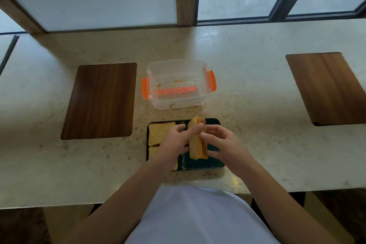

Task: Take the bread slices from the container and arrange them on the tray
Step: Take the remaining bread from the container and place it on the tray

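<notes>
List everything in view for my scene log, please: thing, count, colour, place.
container: 1, clear with orange clips, lid off, on the counter beyond the tray; only crumbs show inside
tray: 1, dark, near counter edge
flat bread slices: at least 2, pale yellow, left side of tray, partly hidden by the left hand
held bread slices: a small stack, golden, on edge above the tray
wooden panels: 2, brown, counter left and right
counter: 1, cream speckled
left hand: grips the stack
right hand: grips the stack
</notes>
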`<state>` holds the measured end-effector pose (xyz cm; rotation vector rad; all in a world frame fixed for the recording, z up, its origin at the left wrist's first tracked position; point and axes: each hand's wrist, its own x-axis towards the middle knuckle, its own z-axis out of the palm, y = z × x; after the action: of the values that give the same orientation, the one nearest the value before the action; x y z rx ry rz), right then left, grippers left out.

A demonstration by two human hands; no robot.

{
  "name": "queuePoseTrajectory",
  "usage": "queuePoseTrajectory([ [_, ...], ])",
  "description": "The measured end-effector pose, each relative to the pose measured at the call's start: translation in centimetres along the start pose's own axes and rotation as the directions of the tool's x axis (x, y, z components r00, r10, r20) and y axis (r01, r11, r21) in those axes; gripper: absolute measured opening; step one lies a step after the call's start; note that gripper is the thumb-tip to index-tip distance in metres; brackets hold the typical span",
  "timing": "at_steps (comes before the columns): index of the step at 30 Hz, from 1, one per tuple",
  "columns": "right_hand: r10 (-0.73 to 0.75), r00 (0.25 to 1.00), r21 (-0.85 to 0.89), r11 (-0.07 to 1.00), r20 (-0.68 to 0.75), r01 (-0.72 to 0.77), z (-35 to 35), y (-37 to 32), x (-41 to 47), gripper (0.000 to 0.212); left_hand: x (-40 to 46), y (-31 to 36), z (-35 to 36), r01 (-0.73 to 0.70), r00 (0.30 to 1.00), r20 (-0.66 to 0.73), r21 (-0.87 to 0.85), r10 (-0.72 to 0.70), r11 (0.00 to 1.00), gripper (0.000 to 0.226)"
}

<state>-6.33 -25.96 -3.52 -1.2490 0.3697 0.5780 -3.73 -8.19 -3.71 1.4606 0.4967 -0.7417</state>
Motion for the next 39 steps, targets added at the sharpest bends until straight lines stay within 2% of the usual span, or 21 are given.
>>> queuePoseTrajectory([
  [10,0.111,0.994,0.046,0.993,0.011,-0.111,0.1,0.2,0.9,0.039,-0.2,0.3,0.4,0.149,0.988,0.036,-0.044,-0.147,0.988,0.075],
  [15,0.139,0.99,0.073,0.988,0.002,-0.138,-0.3,1.0,1.5,0.036,0.1,0.4,0.1,0.211,0.977,0.027,-0.054,-0.21,0.976,0.079],
  [20,0.121,0.993,0.042,0.992,-0.001,-0.121,-0.5,1.2,1.7,0.046,0.5,0.5,0.1,0.241,0.97,0.034,-0.036,-0.24,0.97,0.084],
  [24,0.095,0.995,-0.057,0.994,-0.018,-0.096,-0.2,0.8,1.8,0.046,1.0,0.6,0.2,0.246,0.968,0.04,-0.009,-0.246,0.969,0.07],
  [28,0.082,0.997,-0.065,0.994,-0.01,-0.082,0.0,0.5,1.9,0.046,1.5,0.6,0.1,0.245,0.969,0.036,-0.019,-0.244,0.969,0.061],
  [35,0.206,0.977,0.109,0.974,-0.053,-0.2,-0.2,1.7,3.1,0.035,2.6,-0.5,-0.2,0.259,0.966,-0.005,-0.063,-0.26,0.964,0.066],
  [39,0.292,0.938,0.116,0.955,-0.187,-0.274,-0.3,3.1,4.3,0.022,3.5,-1.3,0.1,0.287,0.956,-0.018,-0.122,-0.291,0.95,0.073],
])
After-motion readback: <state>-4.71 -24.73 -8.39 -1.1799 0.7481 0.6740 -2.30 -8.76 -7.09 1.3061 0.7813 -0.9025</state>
